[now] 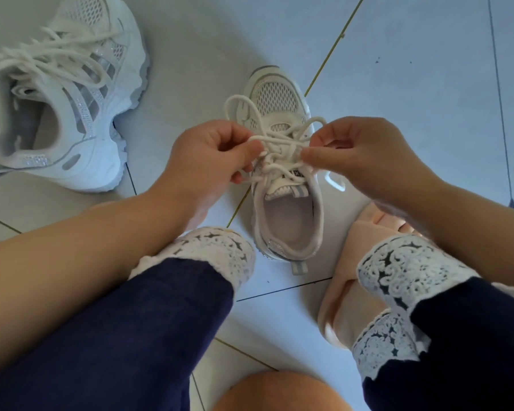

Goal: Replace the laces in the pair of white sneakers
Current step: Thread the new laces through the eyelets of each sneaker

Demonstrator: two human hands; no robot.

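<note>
A white mesh sneaker (279, 96) stands upright on the tiled floor between my feet, toe pointing away. Its cream lace (282, 143) is threaded through the eyelets, with loops rising over the tongue. My left hand (208, 152) pinches the lace on the shoe's left side. My right hand (365, 152) pinches it on the right side, fingers curled. The second white sneaker (72, 120) lies tilted on its side at the upper left, its loose cream laces (54, 51) spread across its top.
My legs in dark blue trousers with white lace cuffs (410, 268) frame the shoe. A pink slipper (344, 292) is on my right foot beside the sneaker's heel. Pale floor tiles (413, 69) with dark grout lines stretch around.
</note>
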